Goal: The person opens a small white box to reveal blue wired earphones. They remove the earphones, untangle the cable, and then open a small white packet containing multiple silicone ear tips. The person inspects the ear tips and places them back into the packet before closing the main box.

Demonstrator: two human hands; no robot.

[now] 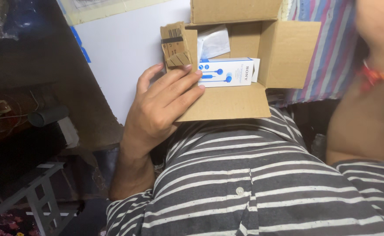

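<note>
My left hand grips the left side of an open brown cardboard box held against my striped shirt, fingers curled over its torn left flap. Inside the box lies a small white package with blue earphones pictured on it, and my fingertips touch its left end. Behind that sits a white plastic bag. My right forearm rises at the right edge, with a red thread band on the wrist. The right hand itself is out of the frame at the top.
A white board stands behind the box. Striped blue and pink cloth hangs at the right. To the left are a dark cluttered shelf and a white metal rack lower down.
</note>
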